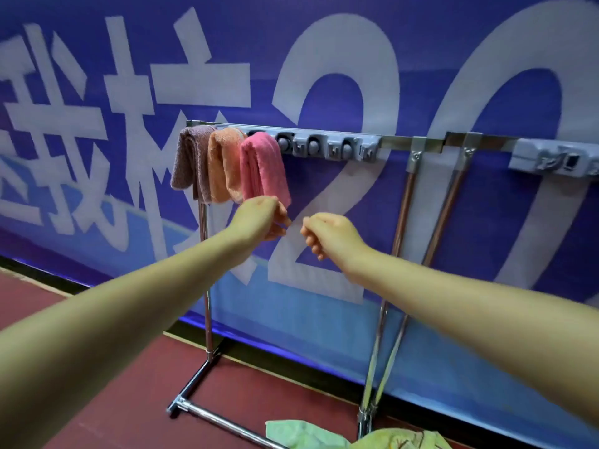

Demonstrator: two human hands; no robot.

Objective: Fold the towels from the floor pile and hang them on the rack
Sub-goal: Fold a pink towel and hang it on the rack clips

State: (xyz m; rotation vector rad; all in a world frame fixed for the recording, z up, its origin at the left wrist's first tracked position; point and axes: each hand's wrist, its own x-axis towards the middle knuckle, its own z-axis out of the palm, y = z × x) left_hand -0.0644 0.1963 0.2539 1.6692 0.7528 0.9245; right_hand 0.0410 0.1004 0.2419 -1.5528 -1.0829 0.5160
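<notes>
Three towels are up on the rack (393,141): purple towel (189,160) at the bar's left end, orange towel (223,163) next to it, pink towel (264,166) third, all folded & draped. Your left hand (259,218) sits just under the pink towel's bottom edge, fingers loosely curled, grasping nothing as far as I can tell; your right hand (327,233) is just right of it, fingers curled in, also w/ nothing in them. Looks like the pink one's just been hung, so give its hem a quick tug to even both sides, then go for the next. The rest of the pile, green towels (304,435), lies on the floor by the rack's base, btwn its feet. Fold flat & narrow, approx same width as the hung ones, so it fits. Plenty of free bar right of the pink towel, tho grey clip holders (327,147) stick out there; drape over them w/o snagging. Watch the rack's floor crossbar (207,416) when you bend down.
</notes>
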